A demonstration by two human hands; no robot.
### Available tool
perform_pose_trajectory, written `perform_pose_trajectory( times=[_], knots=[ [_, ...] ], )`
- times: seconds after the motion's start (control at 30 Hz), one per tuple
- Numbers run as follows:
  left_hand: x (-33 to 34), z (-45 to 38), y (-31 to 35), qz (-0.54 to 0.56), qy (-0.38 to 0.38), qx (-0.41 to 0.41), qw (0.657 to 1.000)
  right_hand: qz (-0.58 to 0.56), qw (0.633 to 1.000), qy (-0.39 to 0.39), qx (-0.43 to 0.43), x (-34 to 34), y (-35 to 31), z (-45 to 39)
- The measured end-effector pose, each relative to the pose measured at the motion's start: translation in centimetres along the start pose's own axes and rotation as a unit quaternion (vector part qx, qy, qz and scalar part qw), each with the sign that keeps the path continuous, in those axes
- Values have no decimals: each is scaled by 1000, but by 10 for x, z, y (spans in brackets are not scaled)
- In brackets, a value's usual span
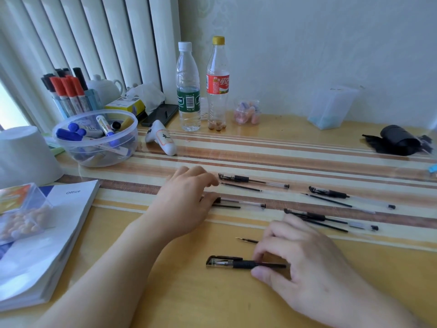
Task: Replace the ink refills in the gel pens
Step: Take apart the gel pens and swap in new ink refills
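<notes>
Several black gel pens with clear barrels lie on the striped table, each with a loose refill beside it. My right hand (pixel 305 263) pinches the nearest gel pen (pixel 227 262) at its rubber grip, thumb below and fingers above, the pen flat on the table. A thin refill (pixel 246 240) pokes out from under that hand. My left hand (pixel 184 204) rests on the cap end of another pen (pixel 243 204), fingers loosely curved over it. More pens lie farther back (pixel 253 179), at the right (pixel 350 196) and at middle right (pixel 331 220).
A clear bowl of markers (pixel 94 136) and a marker cup (pixel 71 98) stand at back left, with a white cup (pixel 23 155) and a book (pixel 47 245) on the left. Two bottles (pixel 189 91) stand at the back. A black roll (pixel 399 140) lies far right.
</notes>
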State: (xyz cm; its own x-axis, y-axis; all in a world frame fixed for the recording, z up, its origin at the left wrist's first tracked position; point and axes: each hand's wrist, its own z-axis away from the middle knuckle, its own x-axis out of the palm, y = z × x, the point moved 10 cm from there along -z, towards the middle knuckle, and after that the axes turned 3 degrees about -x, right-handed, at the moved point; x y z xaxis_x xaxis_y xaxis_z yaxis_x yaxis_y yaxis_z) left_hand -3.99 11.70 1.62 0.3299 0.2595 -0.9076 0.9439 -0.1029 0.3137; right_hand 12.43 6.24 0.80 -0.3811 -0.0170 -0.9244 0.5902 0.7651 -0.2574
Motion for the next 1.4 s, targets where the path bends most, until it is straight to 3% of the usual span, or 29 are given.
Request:
perform_pose_trajectory(
  times=[0.1,0.3,0.43,0.53,0.7,0.83,1.1,1.23,1.4],
  knots=[
    [11,-2,-8,5,-42,-27,999,-4,1000,-3,2,0,2,0],
    [10,-4,-9,47,-37,-38,997,-17,997,64,39,-25,18,1],
    [-7,-1,3,67,22,-9,997,-61,985,149,63,-46,29,4],
    [-17,10,36,136,45,53,988,-24,980,183,72,-56,30,6],
    [-5,33,91,172,-11,175,969,44,989,129,58,-47,21,0],
    [2,34,97,109,-33,222,968,21,993,99,60,-38,25,0],
    [1,36,88,30,-14,221,975,-36,997,60,35,-33,28,0],
    [-9,28,73,89,-9,171,981,-62,993,88,44,-43,32,2],
    [-15,26,72,139,-3,184,973,-113,985,100,88,-48,46,6]
  ],
)
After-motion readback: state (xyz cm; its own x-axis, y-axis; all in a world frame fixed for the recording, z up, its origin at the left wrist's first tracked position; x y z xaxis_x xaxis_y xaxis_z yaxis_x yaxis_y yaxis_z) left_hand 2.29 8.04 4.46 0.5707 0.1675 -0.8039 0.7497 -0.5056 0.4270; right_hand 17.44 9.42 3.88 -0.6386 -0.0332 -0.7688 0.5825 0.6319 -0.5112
